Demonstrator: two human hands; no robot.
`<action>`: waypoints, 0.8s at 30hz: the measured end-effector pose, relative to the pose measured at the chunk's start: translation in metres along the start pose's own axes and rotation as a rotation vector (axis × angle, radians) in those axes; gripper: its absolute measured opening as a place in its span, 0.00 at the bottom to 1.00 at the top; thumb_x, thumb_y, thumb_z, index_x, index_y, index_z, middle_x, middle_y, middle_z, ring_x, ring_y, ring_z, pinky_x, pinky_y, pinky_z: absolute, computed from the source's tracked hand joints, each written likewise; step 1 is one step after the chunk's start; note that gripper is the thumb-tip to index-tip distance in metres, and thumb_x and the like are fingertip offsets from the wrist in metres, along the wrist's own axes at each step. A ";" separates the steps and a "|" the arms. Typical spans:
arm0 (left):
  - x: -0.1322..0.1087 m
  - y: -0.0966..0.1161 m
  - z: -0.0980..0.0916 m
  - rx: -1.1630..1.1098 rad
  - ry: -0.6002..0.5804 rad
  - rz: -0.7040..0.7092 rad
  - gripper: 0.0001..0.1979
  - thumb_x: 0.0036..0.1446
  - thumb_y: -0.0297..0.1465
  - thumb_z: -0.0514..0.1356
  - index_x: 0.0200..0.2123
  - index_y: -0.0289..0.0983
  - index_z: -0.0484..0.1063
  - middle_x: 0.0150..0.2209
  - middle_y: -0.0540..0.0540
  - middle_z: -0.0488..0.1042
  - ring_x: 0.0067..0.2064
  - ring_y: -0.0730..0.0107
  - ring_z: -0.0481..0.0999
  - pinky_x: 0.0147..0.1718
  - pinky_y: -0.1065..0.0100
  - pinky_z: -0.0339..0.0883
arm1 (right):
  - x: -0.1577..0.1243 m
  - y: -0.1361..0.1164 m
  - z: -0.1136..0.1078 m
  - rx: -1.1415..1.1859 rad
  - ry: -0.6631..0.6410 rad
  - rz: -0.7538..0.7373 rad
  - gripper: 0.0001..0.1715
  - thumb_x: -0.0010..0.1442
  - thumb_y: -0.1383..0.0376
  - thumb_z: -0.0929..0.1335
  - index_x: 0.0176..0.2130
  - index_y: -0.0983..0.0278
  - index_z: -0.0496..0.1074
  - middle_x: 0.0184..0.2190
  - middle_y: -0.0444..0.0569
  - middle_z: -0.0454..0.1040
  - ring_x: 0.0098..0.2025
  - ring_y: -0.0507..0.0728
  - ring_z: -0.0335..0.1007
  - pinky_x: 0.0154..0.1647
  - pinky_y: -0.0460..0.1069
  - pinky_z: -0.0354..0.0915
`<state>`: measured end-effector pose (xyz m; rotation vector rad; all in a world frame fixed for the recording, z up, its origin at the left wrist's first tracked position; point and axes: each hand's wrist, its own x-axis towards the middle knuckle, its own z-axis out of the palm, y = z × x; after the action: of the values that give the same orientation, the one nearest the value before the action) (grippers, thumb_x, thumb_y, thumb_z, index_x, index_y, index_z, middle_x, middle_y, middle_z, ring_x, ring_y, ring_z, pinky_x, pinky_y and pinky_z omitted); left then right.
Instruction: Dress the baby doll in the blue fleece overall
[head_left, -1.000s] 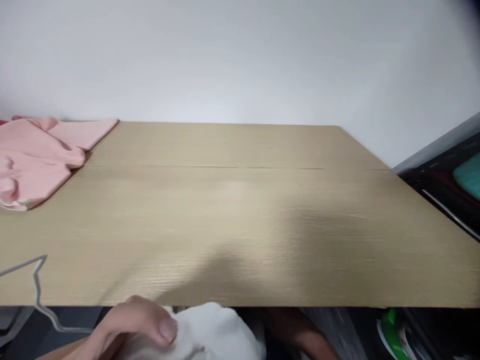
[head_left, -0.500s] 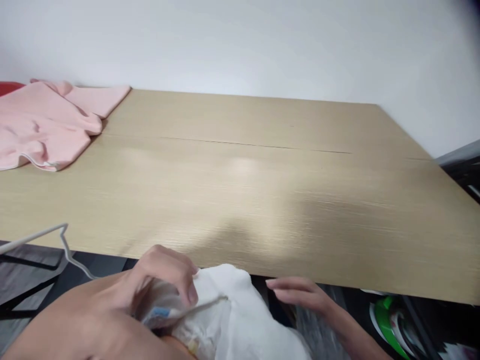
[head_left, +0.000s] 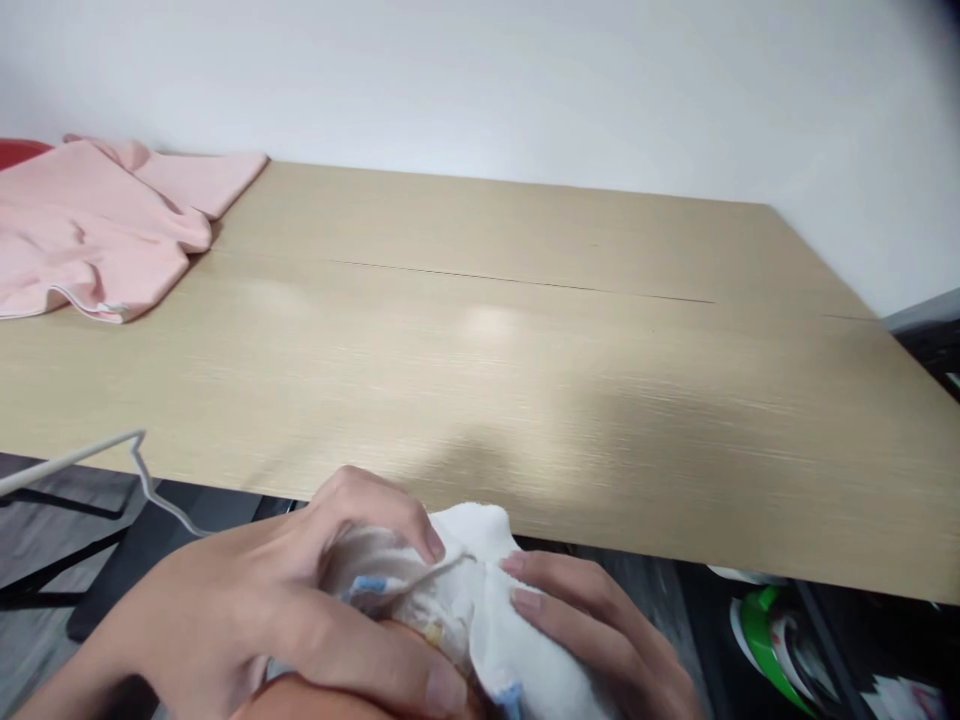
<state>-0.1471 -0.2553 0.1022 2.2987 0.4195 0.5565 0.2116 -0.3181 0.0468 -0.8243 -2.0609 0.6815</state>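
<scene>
A bunched white cloth item with small blue patches and a yellowish spot sits at the lower middle, in front of the table edge. My left hand grips its left side, with a finger on the upper fold and the thumb lower down. Against the right side of the cloth press the fingers of my right hand; its thumb is out of sight. A smooth orange-tan surface shows under my left thumb, and I cannot make out what it is.
A pale wooden table stretches back to a white wall. Pink clothing lies at its left end, near a red object. A white hanger pokes out at lower left. Green-rimmed round items are below the table's right side.
My right hand has moved left and now touches the white cloth. My left hand has shifted right, its thumb coming into view. The view has tilted slightly.
</scene>
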 end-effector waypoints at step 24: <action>0.030 0.010 -0.015 -0.025 -0.071 0.084 0.22 0.79 0.45 0.63 0.68 0.42 0.73 0.61 0.45 0.85 0.64 0.65 0.84 0.79 0.64 0.56 | 0.002 0.007 0.004 0.000 0.043 -0.050 0.25 0.83 0.54 0.67 0.71 0.59 0.73 0.61 0.57 0.86 0.63 0.64 0.85 0.59 0.55 0.85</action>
<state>-0.1275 -0.2401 0.1272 2.3123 0.2815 0.5169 0.2097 -0.3131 0.0411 -0.7790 -2.0361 0.6311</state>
